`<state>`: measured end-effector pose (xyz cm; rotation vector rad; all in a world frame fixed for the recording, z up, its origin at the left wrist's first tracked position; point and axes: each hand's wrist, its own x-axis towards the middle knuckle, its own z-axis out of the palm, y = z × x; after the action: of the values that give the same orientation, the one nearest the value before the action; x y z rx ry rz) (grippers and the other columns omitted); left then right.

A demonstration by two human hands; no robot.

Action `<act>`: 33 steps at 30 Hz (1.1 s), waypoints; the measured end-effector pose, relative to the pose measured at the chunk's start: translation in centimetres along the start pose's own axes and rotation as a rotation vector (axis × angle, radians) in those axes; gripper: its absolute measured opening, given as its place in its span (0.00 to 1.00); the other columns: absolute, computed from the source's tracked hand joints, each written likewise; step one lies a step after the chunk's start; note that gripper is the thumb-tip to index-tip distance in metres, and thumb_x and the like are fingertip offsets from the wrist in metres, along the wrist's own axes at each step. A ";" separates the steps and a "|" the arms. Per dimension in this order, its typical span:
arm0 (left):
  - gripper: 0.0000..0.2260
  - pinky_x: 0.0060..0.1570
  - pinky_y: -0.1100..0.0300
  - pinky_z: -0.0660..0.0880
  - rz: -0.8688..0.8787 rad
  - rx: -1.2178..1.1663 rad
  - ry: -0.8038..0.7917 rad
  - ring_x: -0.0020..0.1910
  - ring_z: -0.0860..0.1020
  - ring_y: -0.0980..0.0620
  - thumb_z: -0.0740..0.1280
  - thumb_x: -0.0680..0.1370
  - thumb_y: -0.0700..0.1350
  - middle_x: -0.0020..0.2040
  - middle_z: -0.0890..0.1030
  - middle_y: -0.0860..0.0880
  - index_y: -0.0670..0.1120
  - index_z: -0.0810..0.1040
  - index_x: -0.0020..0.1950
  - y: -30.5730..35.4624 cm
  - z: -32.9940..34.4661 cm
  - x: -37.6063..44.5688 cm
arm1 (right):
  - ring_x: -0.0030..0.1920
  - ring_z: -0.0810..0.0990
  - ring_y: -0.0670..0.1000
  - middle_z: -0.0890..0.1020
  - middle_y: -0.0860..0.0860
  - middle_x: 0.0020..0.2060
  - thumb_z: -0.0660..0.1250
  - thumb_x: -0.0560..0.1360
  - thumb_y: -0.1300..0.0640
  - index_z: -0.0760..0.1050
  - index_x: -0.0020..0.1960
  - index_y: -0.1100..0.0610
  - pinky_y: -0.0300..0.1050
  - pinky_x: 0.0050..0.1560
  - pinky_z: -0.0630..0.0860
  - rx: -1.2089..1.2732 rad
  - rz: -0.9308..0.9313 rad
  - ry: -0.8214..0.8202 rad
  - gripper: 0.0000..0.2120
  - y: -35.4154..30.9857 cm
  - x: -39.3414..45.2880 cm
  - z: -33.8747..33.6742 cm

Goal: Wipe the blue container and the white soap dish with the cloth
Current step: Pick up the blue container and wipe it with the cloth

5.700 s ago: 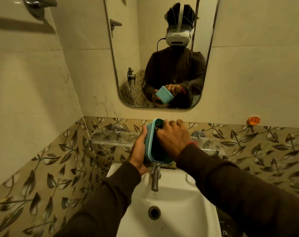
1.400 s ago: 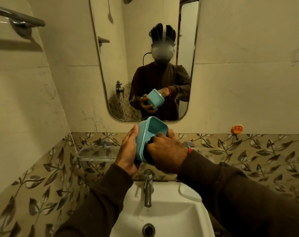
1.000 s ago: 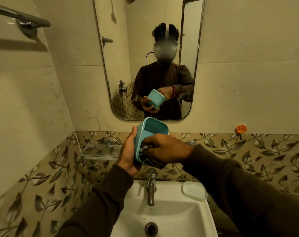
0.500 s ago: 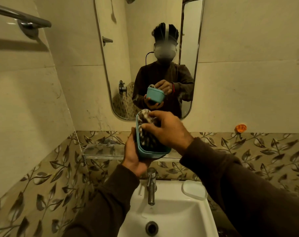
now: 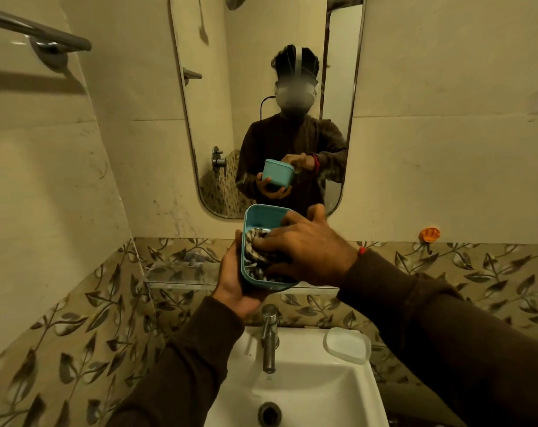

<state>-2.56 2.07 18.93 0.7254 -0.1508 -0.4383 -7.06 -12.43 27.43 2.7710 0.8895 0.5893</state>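
The blue container [image 5: 260, 218] is a small square plastic tub, held above the basin with its opening facing me. My left hand [image 5: 232, 282] cups it from below and from the left. Inside the tub my right hand [image 5: 307, 249] presses a dark and white patterned cloth [image 5: 253, 245] against the lower part of the bottom. The white soap dish [image 5: 347, 345] lies on the basin's back right corner, apart from both hands.
A white basin [image 5: 310, 392] with a chrome tap [image 5: 269, 337] sits below the hands. A glass shelf [image 5: 181, 272] runs along the leaf-patterned tiles. The mirror [image 5: 261, 87] shows a person. A towel bar [image 5: 36, 32] is upper left, an orange hook [image 5: 429, 234] right.
The container has tipped so its opening faces me more squarely. My right hand moved the cloth from the tub's upper rim down into its lower part.
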 end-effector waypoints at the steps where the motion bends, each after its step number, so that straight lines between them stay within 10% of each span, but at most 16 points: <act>1: 0.29 0.41 0.43 0.84 0.005 0.011 0.013 0.46 0.87 0.40 0.52 0.83 0.62 0.51 0.88 0.39 0.47 0.88 0.53 0.0 0.3 0.1 | 0.58 0.70 0.54 0.79 0.43 0.61 0.64 0.74 0.41 0.69 0.66 0.42 0.56 0.52 0.60 -0.090 -0.015 0.049 0.21 0.1 0.2 -0.1; 10: 0.27 0.53 0.43 0.81 0.033 0.172 0.047 0.62 0.81 0.39 0.55 0.81 0.64 0.64 0.82 0.39 0.50 0.77 0.71 0.7 1.1 0.0 | 0.52 0.73 0.60 0.81 0.57 0.51 0.72 0.69 0.44 0.71 0.63 0.58 0.59 0.55 0.64 -0.288 0.244 0.082 0.28 -1.0 0.7 1.5; 18: 0.26 0.63 0.37 0.77 0.160 0.310 0.074 0.64 0.80 0.39 0.60 0.80 0.63 0.65 0.82 0.40 0.51 0.75 0.72 0.9 0.1 0.4 | 0.54 0.69 0.58 0.80 0.53 0.48 0.62 0.73 0.39 0.76 0.54 0.52 0.59 0.56 0.58 -0.153 0.166 -0.037 0.19 -1.7 -0.2 1.0; 33: 0.31 0.46 0.49 0.84 0.086 0.231 0.071 0.53 0.84 0.42 0.57 0.80 0.65 0.61 0.83 0.36 0.42 0.76 0.70 1.0 -1.0 0.5 | 0.43 0.75 0.51 0.80 0.50 0.38 0.52 0.74 0.40 0.80 0.43 0.50 0.54 0.49 0.58 0.283 0.185 -0.184 0.22 -1.2 0.3 0.3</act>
<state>-1.50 3.11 18.90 0.9566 -0.1663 -0.3154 -7.28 -11.29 26.89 3.1225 0.7319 0.2413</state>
